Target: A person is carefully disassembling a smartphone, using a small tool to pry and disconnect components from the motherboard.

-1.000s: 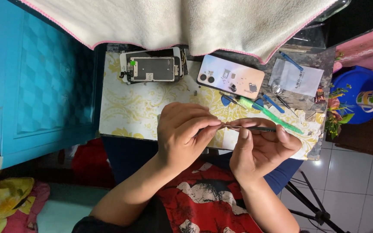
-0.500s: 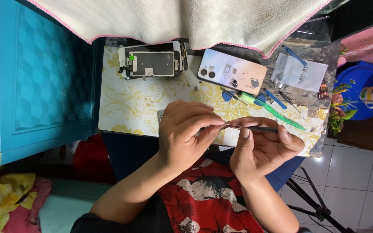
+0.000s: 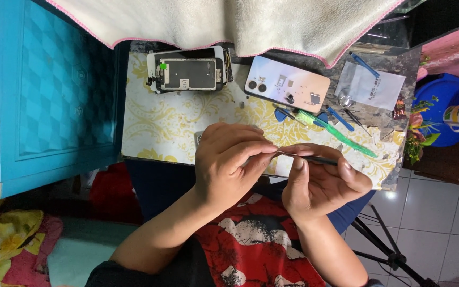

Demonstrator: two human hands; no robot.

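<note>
My left hand [image 3: 229, 162] and my right hand [image 3: 320, 180] meet over the near edge of a small table [image 3: 155, 127] with a white and yellow patterned cover. My right hand holds thin tweezers [image 3: 306, 158], dark at the handle, tips pointing left. The tips reach the fingertips of my left hand, which pinch something too small to make out; what lies under that hand is hidden. Beyond my hands lie an opened phone with its screen assembly [image 3: 187, 73] and a pale phone back cover [image 3: 287, 85] with small parts on it.
A green toothbrush [image 3: 338, 133], blue picks [image 3: 340, 118] and a clear plastic bag [image 3: 373, 85] lie at the right of the table. A cream towel [image 3: 240, 21] hangs over the far edge. A turquoise cabinet [image 3: 43, 95] stands left, a blue tub [image 3: 442, 111] right.
The view has shifted slightly. My hands stay together in the same pose, with the tweezers still at my left fingertips.
</note>
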